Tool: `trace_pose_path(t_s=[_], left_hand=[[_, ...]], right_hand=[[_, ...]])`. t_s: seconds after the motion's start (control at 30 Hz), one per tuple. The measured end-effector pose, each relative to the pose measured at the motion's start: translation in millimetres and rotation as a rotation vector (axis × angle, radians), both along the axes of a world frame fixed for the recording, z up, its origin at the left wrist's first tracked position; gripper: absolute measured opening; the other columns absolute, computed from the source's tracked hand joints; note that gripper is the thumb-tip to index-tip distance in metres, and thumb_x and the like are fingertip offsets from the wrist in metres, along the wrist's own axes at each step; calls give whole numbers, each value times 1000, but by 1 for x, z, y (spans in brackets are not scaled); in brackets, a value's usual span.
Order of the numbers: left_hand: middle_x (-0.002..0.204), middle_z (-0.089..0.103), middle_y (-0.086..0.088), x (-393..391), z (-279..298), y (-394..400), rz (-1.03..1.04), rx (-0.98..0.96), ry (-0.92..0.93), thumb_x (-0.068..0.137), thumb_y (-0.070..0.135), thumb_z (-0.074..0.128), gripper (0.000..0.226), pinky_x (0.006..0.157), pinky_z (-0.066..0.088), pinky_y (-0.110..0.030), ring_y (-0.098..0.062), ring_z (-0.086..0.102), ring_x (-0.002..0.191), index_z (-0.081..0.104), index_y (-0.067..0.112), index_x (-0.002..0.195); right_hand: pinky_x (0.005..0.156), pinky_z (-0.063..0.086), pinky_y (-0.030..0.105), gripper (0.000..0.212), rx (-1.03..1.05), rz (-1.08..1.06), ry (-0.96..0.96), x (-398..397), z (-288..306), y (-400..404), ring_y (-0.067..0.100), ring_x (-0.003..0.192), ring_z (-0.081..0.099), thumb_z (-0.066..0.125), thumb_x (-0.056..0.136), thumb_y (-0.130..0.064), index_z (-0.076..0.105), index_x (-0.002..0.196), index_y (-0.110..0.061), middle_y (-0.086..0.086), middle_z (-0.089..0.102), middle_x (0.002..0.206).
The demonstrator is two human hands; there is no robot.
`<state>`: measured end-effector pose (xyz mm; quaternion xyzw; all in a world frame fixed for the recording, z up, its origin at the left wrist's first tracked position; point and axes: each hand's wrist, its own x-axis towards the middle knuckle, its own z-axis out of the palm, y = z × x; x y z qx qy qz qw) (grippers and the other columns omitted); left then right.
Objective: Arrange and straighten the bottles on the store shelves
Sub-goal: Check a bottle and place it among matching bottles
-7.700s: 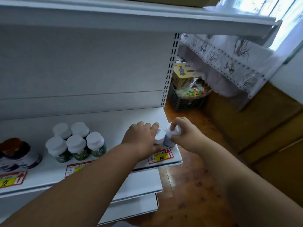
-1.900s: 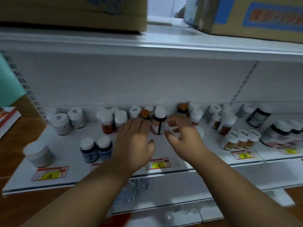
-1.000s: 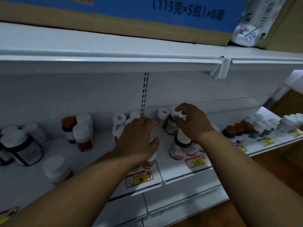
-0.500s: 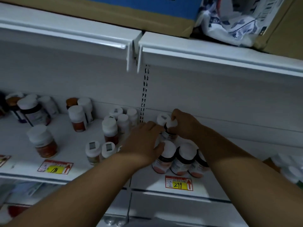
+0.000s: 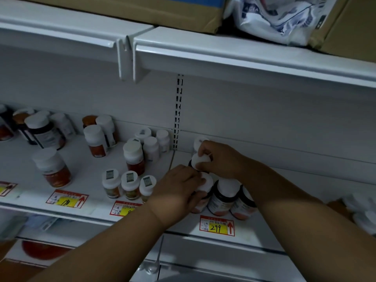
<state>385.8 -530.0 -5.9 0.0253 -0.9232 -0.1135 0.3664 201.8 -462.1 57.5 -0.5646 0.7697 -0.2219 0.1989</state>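
Left hand (image 5: 179, 188) grips the front bottle (image 5: 204, 189) and right hand (image 5: 220, 159) pinches the cap of the bottle behind (image 5: 200, 160), right of the shelf (image 5: 85, 169) seam; tight cluster, so a nudge risks toppling the neighbour bottles (image 5: 222, 197).

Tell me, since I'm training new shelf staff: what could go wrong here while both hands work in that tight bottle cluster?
The right hand pinches a rear bottle's white cap; lifted by the cap, it might slip. The left hand has its grip on a front bottle touching its neighbours, so a nudge could topple them off the shelf edge.
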Motion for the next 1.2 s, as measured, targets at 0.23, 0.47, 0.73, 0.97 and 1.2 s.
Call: trace_pose_path(t_s=[0.23,0.47,0.73,0.97,1.2], left_hand=[[103,65,-11,-1,-1,0,2,8,-16,87,27,70,26,76,47,-38,-31,60,86,71,5,101],[106,63,-8,-2,16,0,35,90,-15,88,34,61,31,81,47,-37,-27,59,93,70,8,104],[106,62,-7,3,25,-9,110,177,-69,89,35,56,32,83,48,-38,-26,59,97,69,10,104],[107,53,10,4,51,-2,274,604,38,88,40,64,36,76,40,-14,4,49,86,56,21,118],[108,52,22,-3,66,20,247,788,-10,80,50,70,56,75,43,-16,1,52,93,44,32,127]], right_hand=[[65,40,27,24,11,-68,6,-8,5,-10,12,81,53,61,90,-40,52,95,-19,-2,59,93],[59,33,27,35,107,-248,153,-32,-6,-53,17,71,48,59,91,-42,50,80,-10,2,49,78],[49,28,24,42,28,-347,129,-38,-15,-62,8,53,38,72,79,-36,40,63,-15,-4,40,61],[79,57,45,17,-410,-535,-734,-17,40,-17,26,82,65,54,95,-31,59,93,-16,12,65,98],[83,56,43,39,-453,-361,-1165,32,59,18,27,86,68,70,82,-38,62,88,0,15,68,89]])
